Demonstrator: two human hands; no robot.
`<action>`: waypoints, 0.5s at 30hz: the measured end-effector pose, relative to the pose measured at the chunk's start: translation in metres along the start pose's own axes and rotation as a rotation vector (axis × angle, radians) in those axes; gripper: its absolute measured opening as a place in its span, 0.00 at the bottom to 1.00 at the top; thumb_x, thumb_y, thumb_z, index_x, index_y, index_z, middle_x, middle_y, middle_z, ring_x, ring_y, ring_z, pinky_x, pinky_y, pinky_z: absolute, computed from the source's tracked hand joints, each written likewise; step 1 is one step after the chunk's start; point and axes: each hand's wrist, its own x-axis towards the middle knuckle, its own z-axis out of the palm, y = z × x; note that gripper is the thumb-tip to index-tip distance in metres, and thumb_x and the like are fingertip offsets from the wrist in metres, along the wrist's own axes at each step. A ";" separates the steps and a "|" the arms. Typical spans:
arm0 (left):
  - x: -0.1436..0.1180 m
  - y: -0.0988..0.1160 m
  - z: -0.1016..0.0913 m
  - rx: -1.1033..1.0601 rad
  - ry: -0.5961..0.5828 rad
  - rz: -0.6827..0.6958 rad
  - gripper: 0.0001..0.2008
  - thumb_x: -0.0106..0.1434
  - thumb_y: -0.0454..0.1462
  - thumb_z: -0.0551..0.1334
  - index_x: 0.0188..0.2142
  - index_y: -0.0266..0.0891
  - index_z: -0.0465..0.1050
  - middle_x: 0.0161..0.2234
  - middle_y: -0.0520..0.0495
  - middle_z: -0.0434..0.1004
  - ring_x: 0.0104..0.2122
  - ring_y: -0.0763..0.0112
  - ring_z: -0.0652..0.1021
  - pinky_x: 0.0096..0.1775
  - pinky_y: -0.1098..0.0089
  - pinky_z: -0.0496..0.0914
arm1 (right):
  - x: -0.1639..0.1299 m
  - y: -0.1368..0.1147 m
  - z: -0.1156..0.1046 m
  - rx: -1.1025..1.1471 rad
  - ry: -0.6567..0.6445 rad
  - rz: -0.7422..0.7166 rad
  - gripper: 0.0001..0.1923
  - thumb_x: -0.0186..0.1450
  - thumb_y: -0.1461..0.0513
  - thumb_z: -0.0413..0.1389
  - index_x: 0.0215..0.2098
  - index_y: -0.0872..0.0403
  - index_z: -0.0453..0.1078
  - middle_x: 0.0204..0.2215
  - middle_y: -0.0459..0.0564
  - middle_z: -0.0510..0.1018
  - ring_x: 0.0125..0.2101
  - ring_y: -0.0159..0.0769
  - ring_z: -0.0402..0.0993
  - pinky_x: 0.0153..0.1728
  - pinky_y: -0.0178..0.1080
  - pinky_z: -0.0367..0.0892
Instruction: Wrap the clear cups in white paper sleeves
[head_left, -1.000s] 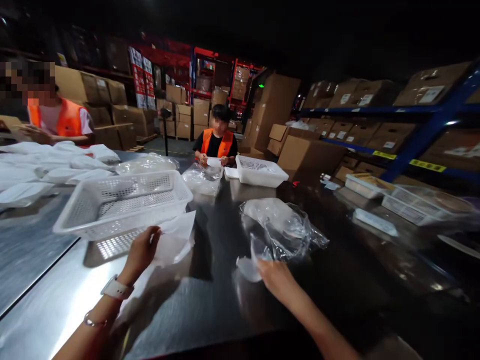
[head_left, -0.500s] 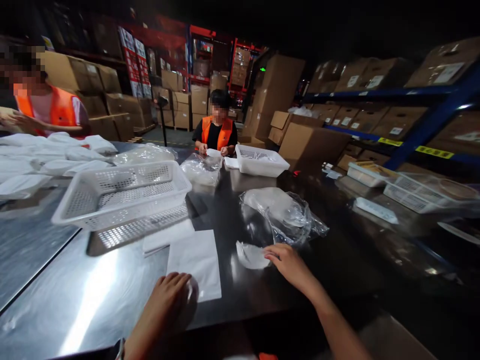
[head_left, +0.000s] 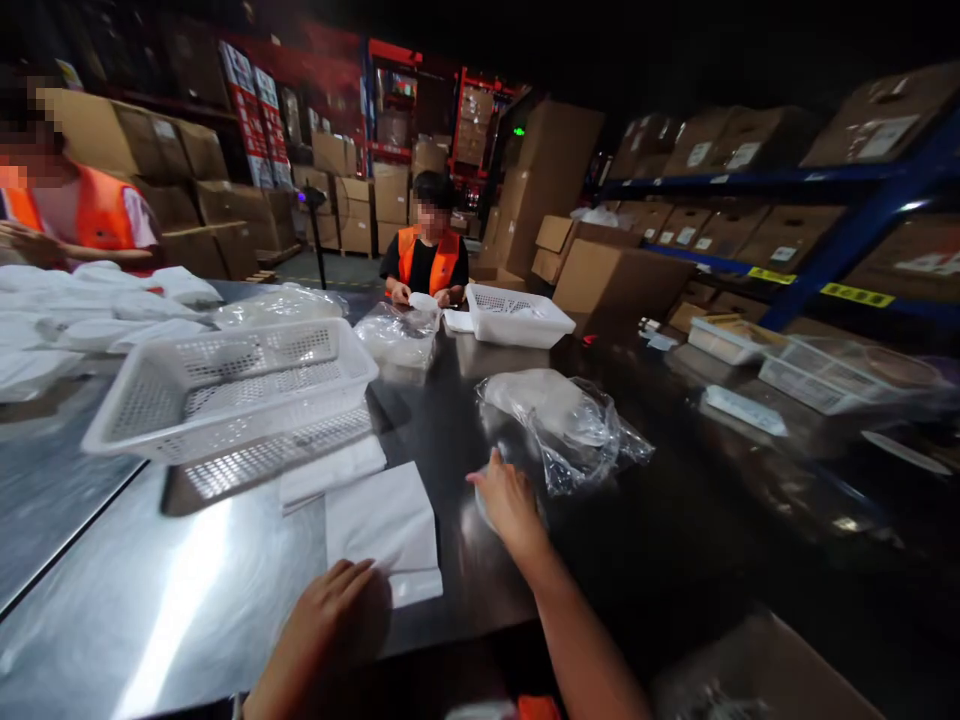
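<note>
My left hand (head_left: 334,605) rests at the near-left edge of a flat white bag or sheet (head_left: 386,515), fingers stretched out and lying together. A strip along the sheet's near edge looks folded or creased. My right hand (head_left: 510,500) lies over a thin, whitish translucent piece (head_left: 484,508) on the dark table, thumb and forefinger apart. Most of that piece is hidden under the hand. Folded white sheets (head_left: 334,475) lie just behind the flat one. Beyond my right hand is a clear plastic bag (head_left: 551,405) with white contents.
A white perforated basket (head_left: 232,385) stands at left, near a pile of white packets (head_left: 90,310). A co-worker in an orange vest (head_left: 427,255) sits opposite, beside another white basket (head_left: 517,318). Another person (head_left: 75,210) is at far left. Clear bins (head_left: 832,375) stand at right.
My right hand has moved left, from the right edge of the translucent piece to over it. My left hand stays by the sheet, whose near edge now shows a crease. The view shifted slightly.
</note>
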 end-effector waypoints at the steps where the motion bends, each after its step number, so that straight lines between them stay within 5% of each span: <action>1: -0.001 -0.001 -0.001 0.007 0.007 -0.014 0.15 0.64 0.28 0.54 0.46 0.43 0.72 0.35 0.48 0.85 0.30 0.68 0.83 0.32 0.73 0.77 | 0.001 -0.005 -0.002 0.016 -0.069 -0.005 0.24 0.74 0.58 0.52 0.61 0.67 0.67 0.46 0.70 0.81 0.49 0.53 0.80 0.46 0.44 0.74; 5: -0.006 -0.006 -0.001 0.115 -0.034 0.002 0.19 0.61 0.23 0.52 0.46 0.41 0.70 0.34 0.49 0.84 0.28 0.68 0.81 0.31 0.70 0.74 | -0.001 -0.020 0.006 -0.031 -0.149 0.072 0.36 0.67 0.48 0.61 0.59 0.72 0.67 0.48 0.76 0.78 0.49 0.58 0.79 0.46 0.46 0.75; 8: 0.001 -0.001 -0.009 0.156 -0.232 -0.035 0.20 0.60 0.22 0.53 0.47 0.40 0.70 0.35 0.49 0.83 0.29 0.67 0.81 0.33 0.68 0.72 | -0.007 -0.015 0.024 -0.097 -0.039 0.068 0.21 0.70 0.58 0.58 0.55 0.66 0.71 0.45 0.71 0.80 0.45 0.55 0.81 0.41 0.45 0.75; 10: 0.012 0.008 -0.019 0.134 -0.395 -0.119 0.16 0.63 0.23 0.56 0.45 0.41 0.70 0.35 0.50 0.82 0.31 0.67 0.81 0.35 0.68 0.71 | -0.009 0.004 0.040 -0.130 0.064 -0.055 0.14 0.70 0.64 0.54 0.52 0.61 0.74 0.43 0.67 0.80 0.42 0.53 0.81 0.38 0.45 0.75; 15: 0.033 0.019 -0.032 0.087 -0.631 -0.088 0.04 0.69 0.35 0.63 0.37 0.42 0.69 0.32 0.54 0.80 0.30 0.70 0.79 0.34 0.68 0.67 | 0.009 0.076 0.093 -0.024 0.488 -0.480 0.23 0.61 0.69 0.50 0.47 0.43 0.78 0.34 0.57 0.81 0.38 0.54 0.79 0.34 0.51 0.72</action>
